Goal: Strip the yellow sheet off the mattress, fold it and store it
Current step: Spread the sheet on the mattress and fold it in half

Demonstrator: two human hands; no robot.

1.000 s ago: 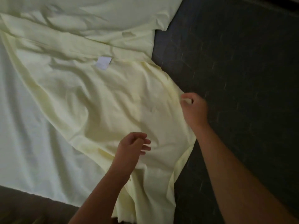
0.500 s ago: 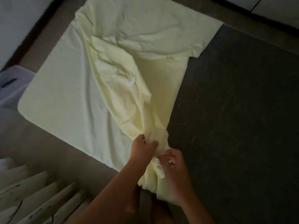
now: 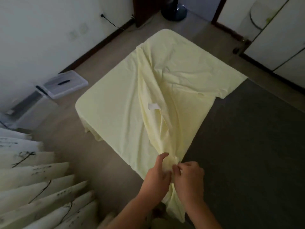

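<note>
The pale yellow sheet (image 3: 125, 103) still covers the far left part of the dark grey mattress (image 3: 247, 146); its right side is peeled back and gathered into a long bunch with a white label (image 3: 153, 106). The bunch runs down to my hands at the near edge. My left hand (image 3: 158, 176) grips the gathered cloth, thumb up. Close beside it, my right hand (image 3: 189, 179) pinches the same bunch. A loose end of the sheet hangs below my wrists.
A clear lidded storage box (image 3: 66, 84) sits on the floor by the left wall, next to a white appliance (image 3: 31, 106). Pale slats (image 3: 33, 187) fill the lower left. A dark fan base (image 3: 174, 9) and white cupboard doors (image 3: 272, 38) stand at the back.
My hands came together and gathered the sheet's free side into a bunch at the near edge. The view has pulled back and upward, and more bare mattress shows on the right.
</note>
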